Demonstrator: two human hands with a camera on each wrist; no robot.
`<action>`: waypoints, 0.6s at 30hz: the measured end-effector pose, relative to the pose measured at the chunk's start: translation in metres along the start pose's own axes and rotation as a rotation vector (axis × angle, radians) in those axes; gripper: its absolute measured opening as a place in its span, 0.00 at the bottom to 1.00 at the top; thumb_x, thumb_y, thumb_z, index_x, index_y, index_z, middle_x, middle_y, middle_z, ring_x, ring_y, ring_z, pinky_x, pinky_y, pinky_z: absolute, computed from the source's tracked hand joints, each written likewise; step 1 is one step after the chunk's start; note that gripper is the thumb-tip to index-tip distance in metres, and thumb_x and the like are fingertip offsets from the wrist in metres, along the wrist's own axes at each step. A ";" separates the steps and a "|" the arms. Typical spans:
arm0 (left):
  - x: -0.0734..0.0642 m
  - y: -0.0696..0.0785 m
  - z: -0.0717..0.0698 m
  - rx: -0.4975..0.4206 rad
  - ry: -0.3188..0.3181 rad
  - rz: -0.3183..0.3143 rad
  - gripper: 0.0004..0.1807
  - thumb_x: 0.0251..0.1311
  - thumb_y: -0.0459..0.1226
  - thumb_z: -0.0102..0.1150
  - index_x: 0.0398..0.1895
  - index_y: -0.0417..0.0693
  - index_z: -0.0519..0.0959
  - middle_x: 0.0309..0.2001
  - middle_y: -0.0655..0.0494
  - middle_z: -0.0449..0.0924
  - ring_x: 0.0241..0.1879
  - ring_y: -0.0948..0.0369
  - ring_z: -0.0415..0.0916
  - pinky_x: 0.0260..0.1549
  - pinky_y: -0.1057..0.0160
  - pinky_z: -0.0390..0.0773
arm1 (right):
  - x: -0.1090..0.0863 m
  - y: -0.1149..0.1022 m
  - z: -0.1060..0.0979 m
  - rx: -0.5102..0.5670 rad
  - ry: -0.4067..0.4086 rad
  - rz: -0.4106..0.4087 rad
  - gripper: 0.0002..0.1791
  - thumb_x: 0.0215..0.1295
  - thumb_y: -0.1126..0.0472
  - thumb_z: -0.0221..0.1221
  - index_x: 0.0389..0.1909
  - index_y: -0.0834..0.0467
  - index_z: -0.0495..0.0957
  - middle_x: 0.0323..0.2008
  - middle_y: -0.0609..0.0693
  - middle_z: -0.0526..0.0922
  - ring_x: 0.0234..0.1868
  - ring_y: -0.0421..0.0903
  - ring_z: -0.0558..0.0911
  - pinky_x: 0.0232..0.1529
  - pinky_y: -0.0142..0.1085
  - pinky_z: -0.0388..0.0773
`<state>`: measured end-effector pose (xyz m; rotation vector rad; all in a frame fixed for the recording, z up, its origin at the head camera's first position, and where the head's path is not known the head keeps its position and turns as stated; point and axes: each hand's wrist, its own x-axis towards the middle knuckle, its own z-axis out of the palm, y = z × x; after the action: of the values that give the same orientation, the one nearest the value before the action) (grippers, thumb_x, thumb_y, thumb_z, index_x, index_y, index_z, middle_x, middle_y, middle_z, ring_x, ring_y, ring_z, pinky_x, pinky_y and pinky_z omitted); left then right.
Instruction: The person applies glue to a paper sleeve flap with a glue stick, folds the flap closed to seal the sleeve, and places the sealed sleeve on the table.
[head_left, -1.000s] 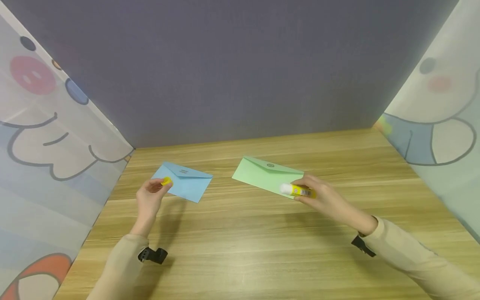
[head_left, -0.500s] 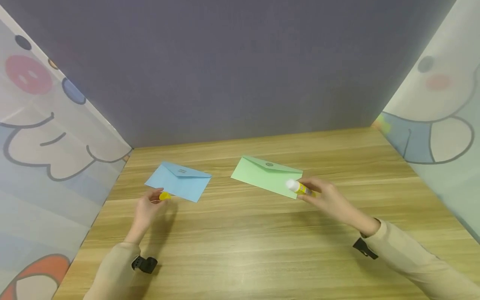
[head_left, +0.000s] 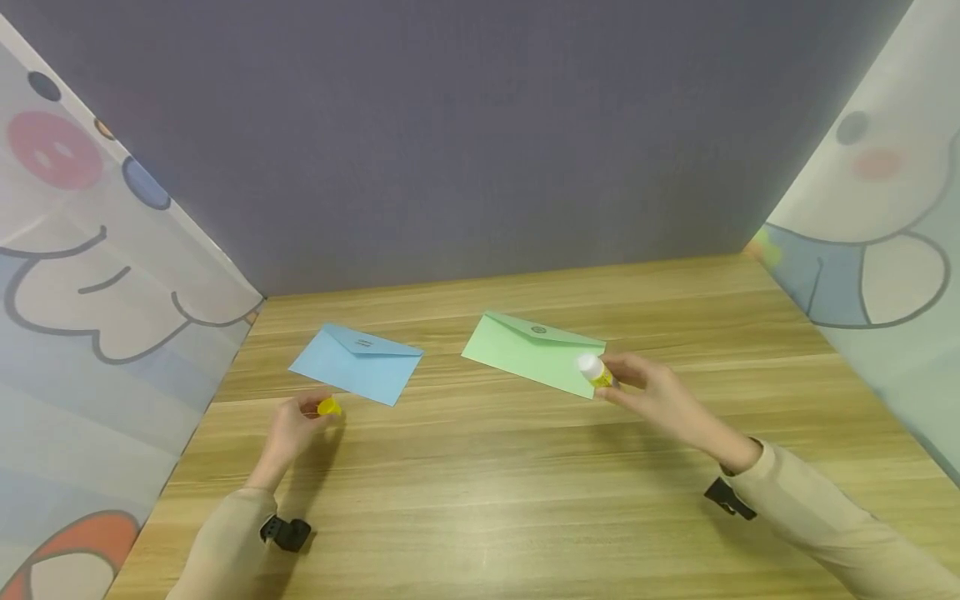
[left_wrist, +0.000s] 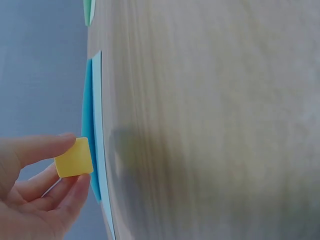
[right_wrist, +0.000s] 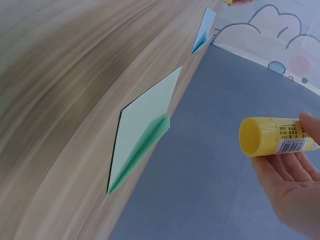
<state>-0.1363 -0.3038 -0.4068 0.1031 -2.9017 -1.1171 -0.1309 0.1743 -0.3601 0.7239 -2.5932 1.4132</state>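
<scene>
My left hand [head_left: 292, 429] pinches a small yellow cap [head_left: 329, 406] between thumb and fingers, just in front of the blue envelope [head_left: 356, 371]. In the left wrist view the cap [left_wrist: 75, 159] looks square from the side. On the other side, my right hand [head_left: 660, 404] grips a yellow glue stick [head_left: 602, 378], its white end tilted up and to the left. The glue stick overlaps the right end of the green envelope [head_left: 525, 354] in the head view. Its yellow base [right_wrist: 257, 137] and printed label show in the right wrist view. Both envelopes lie with their flaps [head_left: 540, 330] slightly raised.
The wooden table [head_left: 480, 483] runs back to a dark grey panel [head_left: 480, 142]. Side walls printed with cartoon animals stand at left [head_left: 56, 267] and right [head_left: 900, 183]. A black wrist strap [head_left: 285, 533] sits at the left sleeve.
My left hand has drawn back toward the front with the cap, off the blue envelope. My right hand has shifted slightly right and turned the glue stick's white end more upward.
</scene>
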 end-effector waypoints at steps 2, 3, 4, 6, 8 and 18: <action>0.000 -0.002 0.001 0.006 -0.009 0.001 0.20 0.51 0.29 0.59 0.47 0.27 0.71 0.41 0.32 0.75 0.40 0.44 0.74 0.34 0.60 0.78 | 0.000 0.000 -0.001 0.015 -0.001 0.014 0.19 0.52 0.68 0.61 0.46 0.69 0.72 0.43 0.61 0.78 0.46 0.56 0.77 0.46 0.43 0.74; 0.000 -0.003 0.002 0.011 -0.012 0.003 0.20 0.51 0.29 0.59 0.47 0.27 0.71 0.40 0.32 0.75 0.39 0.44 0.74 0.33 0.61 0.78 | 0.001 0.000 -0.001 0.021 -0.001 0.019 0.19 0.52 0.68 0.60 0.47 0.69 0.71 0.44 0.61 0.77 0.46 0.56 0.77 0.46 0.44 0.74; 0.000 -0.003 0.002 0.016 -0.013 0.003 0.19 0.50 0.29 0.59 0.46 0.27 0.72 0.40 0.32 0.75 0.39 0.45 0.74 0.32 0.62 0.78 | 0.001 -0.001 -0.001 0.025 -0.001 0.027 0.20 0.52 0.68 0.60 0.47 0.69 0.71 0.44 0.62 0.77 0.46 0.57 0.77 0.46 0.45 0.74; 0.001 -0.005 0.004 0.022 -0.020 0.003 0.19 0.50 0.29 0.59 0.46 0.27 0.72 0.39 0.33 0.76 0.38 0.46 0.75 0.30 0.66 0.77 | 0.001 -0.001 -0.002 0.036 -0.005 0.046 0.21 0.53 0.68 0.60 0.48 0.69 0.70 0.46 0.63 0.76 0.46 0.59 0.76 0.46 0.46 0.74; 0.001 -0.008 0.005 0.031 -0.021 0.002 0.19 0.49 0.28 0.59 0.45 0.27 0.72 0.39 0.33 0.76 0.38 0.47 0.75 0.28 0.70 0.76 | 0.002 -0.002 -0.002 0.063 -0.009 0.068 0.21 0.53 0.68 0.60 0.49 0.69 0.69 0.47 0.64 0.75 0.47 0.59 0.76 0.45 0.45 0.74; 0.000 -0.012 0.008 0.010 -0.012 0.029 0.18 0.46 0.25 0.60 0.43 0.26 0.73 0.39 0.32 0.76 0.37 0.46 0.75 0.23 0.74 0.74 | 0.003 -0.005 -0.002 0.140 -0.015 0.139 0.22 0.54 0.66 0.60 0.50 0.68 0.68 0.47 0.63 0.75 0.48 0.59 0.75 0.42 0.35 0.77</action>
<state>-0.1361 -0.3069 -0.4211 0.0538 -2.9093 -1.1034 -0.1320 0.1729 -0.3537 0.5813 -2.6224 1.6488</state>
